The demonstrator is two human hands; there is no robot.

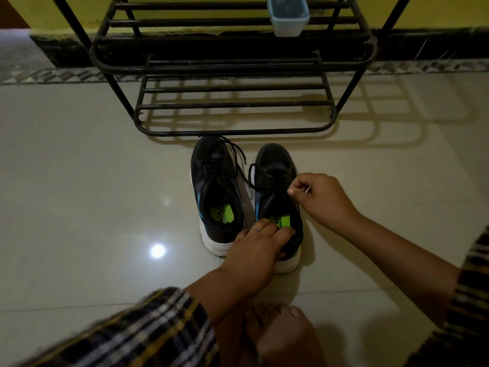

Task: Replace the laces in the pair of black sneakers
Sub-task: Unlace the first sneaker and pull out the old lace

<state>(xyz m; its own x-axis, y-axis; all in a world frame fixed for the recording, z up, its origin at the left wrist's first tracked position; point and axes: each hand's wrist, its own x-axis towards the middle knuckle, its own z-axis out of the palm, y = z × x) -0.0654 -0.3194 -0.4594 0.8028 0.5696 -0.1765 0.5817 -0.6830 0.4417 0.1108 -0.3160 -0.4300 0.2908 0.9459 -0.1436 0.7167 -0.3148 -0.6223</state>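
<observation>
Two black sneakers with white soles and green insoles stand side by side on the floor, toes pointing away from me. The left sneaker (pixel 215 192) has loose black laces (pixel 235 157) trailing over its right side. My left hand (pixel 258 250) grips the heel collar of the right sneaker (pixel 277 186), fingers curled over the rim. My right hand (pixel 321 198) pinches a black lace end at the right side of that sneaker's eyelets; a pale tip shows between the fingers.
A black metal shoe rack (pixel 232 107) stands just beyond the toes, against a yellow wall. A pale blue plastic container (pixel 288 15) sits on its upper shelf. My bare foot (pixel 280 332) rests on the glossy tile floor (pixel 92 194) near me.
</observation>
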